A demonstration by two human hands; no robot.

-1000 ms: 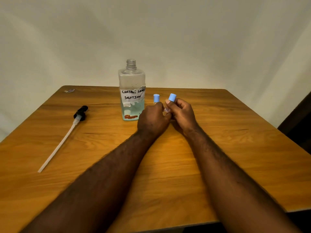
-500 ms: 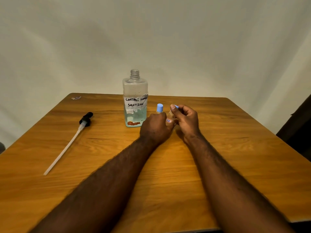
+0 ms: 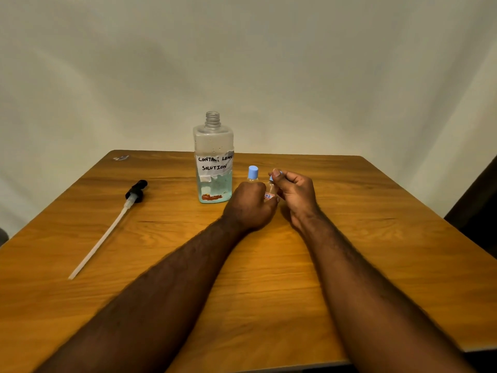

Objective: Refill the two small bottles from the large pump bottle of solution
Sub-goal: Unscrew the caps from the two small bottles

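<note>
The large clear bottle (image 3: 213,162) labelled "contact lens solution" stands open-necked at the table's far middle, with a little blue liquid at its bottom. Just right of it stand two small bottles. My left hand (image 3: 248,205) grips the body of the nearer small bottle (image 3: 269,191), which has a red-lettered label. My right hand (image 3: 294,193) pinches that bottle's blue cap (image 3: 277,175), which thumb and fingers mostly hide. The other small bottle (image 3: 252,174) stands behind my left hand with its blue cap on.
The black pump head with its long white dip tube (image 3: 107,227) lies on the left of the wooden table (image 3: 269,292). A small scrap (image 3: 121,158) lies at the far left corner. A dark object stands past the table's right edge.
My right fingers have closed over the nearer bottle's blue cap, which showed fully a second ago. The view has tilted, so everything sits lower in frame.
</note>
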